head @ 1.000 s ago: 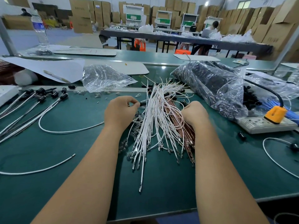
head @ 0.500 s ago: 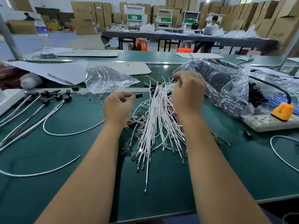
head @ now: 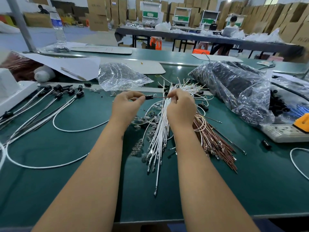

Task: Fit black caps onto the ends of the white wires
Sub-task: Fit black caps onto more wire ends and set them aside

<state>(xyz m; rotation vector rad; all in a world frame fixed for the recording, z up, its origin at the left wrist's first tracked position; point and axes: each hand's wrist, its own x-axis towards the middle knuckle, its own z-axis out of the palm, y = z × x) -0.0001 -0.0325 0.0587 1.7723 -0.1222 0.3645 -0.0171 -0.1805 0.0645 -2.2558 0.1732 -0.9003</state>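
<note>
My left hand (head: 126,106) pinches a small black cap (head: 149,97) between thumb and fingertips above the green table. My right hand (head: 181,106) pinches a thin wire (head: 161,97) whose end meets the cap's open side; the wire looks reddish-brown where it shows. Below both hands lies a loose bundle of white wires (head: 158,131) with metal terminals, and beside it a bundle of brown wires (head: 215,143). Several white wires with black caps fitted (head: 56,96) lie fanned out at the left.
A clear bag full of black caps (head: 234,87) sits at the right, with loose caps (head: 277,104) beside it. A power strip (head: 287,131) with an orange plug lies at the far right. An empty clear bag (head: 120,76) and papers (head: 66,64) lie behind.
My right hand came down from the far end of the wire bundle and now holds a wire at the cap. My left hand rose slightly with the cap.
</note>
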